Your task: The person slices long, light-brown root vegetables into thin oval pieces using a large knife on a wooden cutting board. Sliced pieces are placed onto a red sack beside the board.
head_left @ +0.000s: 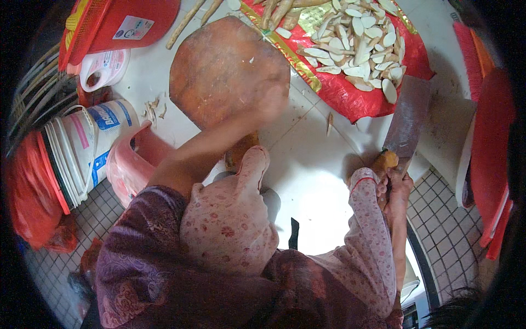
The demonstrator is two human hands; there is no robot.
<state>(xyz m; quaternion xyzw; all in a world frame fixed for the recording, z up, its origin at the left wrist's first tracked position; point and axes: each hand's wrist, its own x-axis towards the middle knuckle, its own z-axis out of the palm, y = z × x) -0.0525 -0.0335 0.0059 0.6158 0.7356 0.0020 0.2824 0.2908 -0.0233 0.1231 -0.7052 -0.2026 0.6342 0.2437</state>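
My left hand [271,100] is a blur over the lower right edge of a reddish-brown wooden chopping board [222,66], so its fingers cannot be made out. A few small scraps lie on the board. At the right, beside my knee, my right hand [397,185] grips a broad-bladed cleaver [411,111] at its handle, blade pointing away from me. Beyond the blade, a pile of pale sliced roots [361,45] rests on a red and gold plastic sack [345,98]. Several unsliced brown roots [277,14] lie at the sack's far left.
Left of the board are a red plastic basket [139,12], a white plastic bottle [104,68], a tipped white bucket [98,140] and a pink plastic vessel [127,164]. Root scraps [152,111] lie on the tiled floor [296,115]. A red plastic object [493,144] stands far right.
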